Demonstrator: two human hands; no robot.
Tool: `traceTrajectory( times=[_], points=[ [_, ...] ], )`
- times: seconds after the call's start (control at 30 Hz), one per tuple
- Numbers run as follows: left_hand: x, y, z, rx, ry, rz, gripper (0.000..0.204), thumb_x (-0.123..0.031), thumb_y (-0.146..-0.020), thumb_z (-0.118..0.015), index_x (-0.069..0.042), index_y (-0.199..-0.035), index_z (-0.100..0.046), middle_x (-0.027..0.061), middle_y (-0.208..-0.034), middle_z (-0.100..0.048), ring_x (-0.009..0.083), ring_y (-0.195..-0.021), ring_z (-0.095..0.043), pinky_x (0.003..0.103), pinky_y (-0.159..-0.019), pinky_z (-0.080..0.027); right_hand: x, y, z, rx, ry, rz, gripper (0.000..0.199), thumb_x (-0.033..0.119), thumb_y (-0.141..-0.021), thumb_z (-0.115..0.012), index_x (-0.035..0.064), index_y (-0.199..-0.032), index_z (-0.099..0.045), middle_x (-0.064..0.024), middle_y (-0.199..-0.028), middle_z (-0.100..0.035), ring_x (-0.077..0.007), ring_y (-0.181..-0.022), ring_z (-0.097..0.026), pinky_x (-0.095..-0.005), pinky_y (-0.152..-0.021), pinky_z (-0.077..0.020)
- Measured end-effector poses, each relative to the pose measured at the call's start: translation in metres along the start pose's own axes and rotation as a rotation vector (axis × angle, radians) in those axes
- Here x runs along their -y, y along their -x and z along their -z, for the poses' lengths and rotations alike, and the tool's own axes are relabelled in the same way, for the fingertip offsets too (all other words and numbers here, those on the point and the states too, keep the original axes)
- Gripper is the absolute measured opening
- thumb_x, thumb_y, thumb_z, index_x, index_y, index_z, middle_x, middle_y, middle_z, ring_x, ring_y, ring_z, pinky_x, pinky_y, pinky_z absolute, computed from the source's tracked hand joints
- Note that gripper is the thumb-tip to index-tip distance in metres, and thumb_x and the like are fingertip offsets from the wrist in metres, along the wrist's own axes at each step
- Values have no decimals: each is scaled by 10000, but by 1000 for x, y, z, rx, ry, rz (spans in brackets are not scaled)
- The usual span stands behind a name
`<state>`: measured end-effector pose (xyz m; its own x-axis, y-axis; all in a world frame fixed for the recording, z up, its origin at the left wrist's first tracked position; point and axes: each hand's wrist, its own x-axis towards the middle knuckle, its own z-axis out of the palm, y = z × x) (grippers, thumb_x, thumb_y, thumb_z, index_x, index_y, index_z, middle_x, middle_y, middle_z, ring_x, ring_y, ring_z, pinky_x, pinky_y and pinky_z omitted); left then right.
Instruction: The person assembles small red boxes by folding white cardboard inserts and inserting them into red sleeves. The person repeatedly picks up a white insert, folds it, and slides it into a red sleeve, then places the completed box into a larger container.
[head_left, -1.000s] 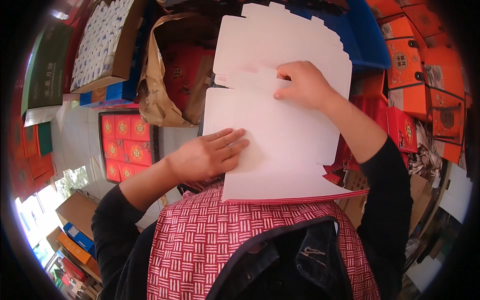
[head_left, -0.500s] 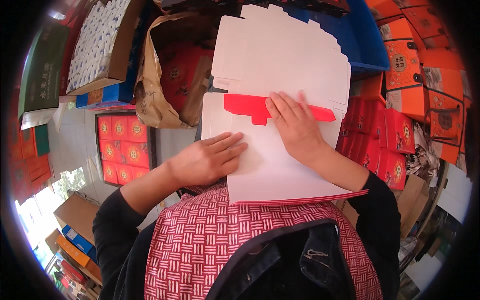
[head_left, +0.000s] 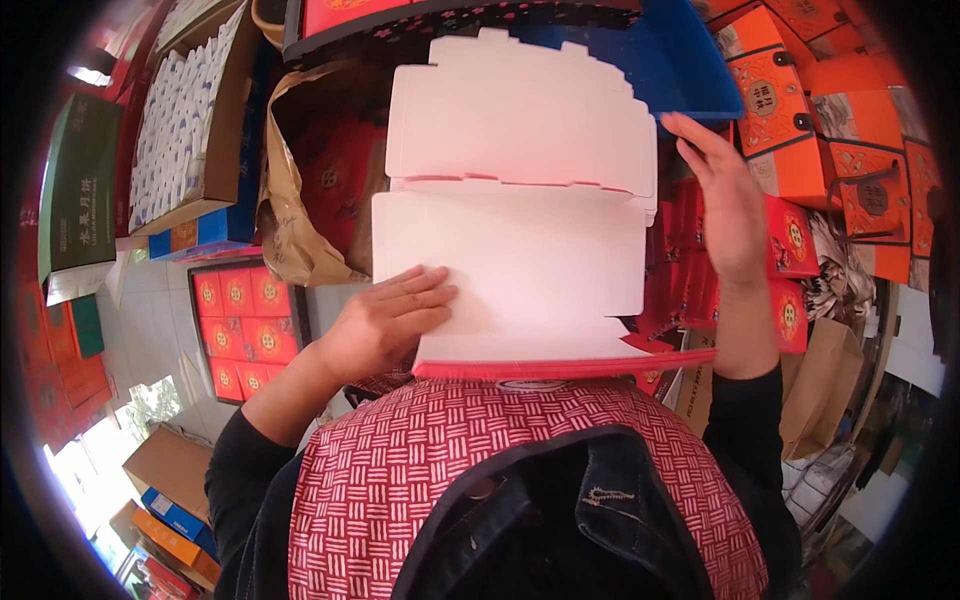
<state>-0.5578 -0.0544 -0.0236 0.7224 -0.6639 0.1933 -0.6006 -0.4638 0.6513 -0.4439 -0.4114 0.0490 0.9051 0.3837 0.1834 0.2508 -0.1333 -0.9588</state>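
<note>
A stack of flat carton blanks [head_left: 520,260], white side up with a red near edge, lies in front of my apron. A crease with a thin red line crosses it, and a white section with tabs extends beyond. My left hand [head_left: 390,315] rests on the left side of the near section, fingers stretched out, holding nothing. Off the right edge, my right hand [head_left: 730,215] is raised with its fingers extended and thumb side apart, also without anything in it. What supports the blanks is hidden beneath them.
Left of the blanks stands a brown paper bag [head_left: 300,235] with red packages inside. Farther left is a carton of white packets [head_left: 190,130]. A tray of red boxes [head_left: 240,318] lies below it. A blue bin [head_left: 690,60], red boxes and orange gift boxes [head_left: 770,95] crowd the right.
My right hand has lifted off the blanks and moved right. The red flap under it no longer shows; a white near section with a cut-out lower right edge lies there. My left hand stays on the left side.
</note>
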Motion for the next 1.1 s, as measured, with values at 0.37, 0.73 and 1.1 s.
traceTrajectory(
  times=[0.37,0.73,1.1],
  points=[
    [-2,-18,35,230,69,144,613,-169,-667,-803,-128,-1246,-606,117,-1399,-482,332,-1381,-319,535,-1143,-129,42,21,-22,712,-139,-107,319,171,-628,-868,21,-827,-669,-14,-765,-592,-97,-671,-531,-232,-600,-427],
    [4,-9,37,145,935,110,649,-409,-576,-840,-18,-1064,-669,140,-1104,-670,285,-1122,-602,425,-1034,-412,34,5,-51,1036,-149,-347,430,237,-543,-919,75,-653,-537,24,-693,-513,-51,-550,-406,-201,-467,-295],
    [14,-18,33,162,1073,61,717,-504,-598,-828,7,-1074,-664,152,-1104,-665,292,-1110,-606,405,-1009,-436,32,-10,-50,1050,-162,-336,119,89,-731,-696,20,-761,-604,7,-720,-552,-64,-647,-473,-214,-563,-383]
  ],
)
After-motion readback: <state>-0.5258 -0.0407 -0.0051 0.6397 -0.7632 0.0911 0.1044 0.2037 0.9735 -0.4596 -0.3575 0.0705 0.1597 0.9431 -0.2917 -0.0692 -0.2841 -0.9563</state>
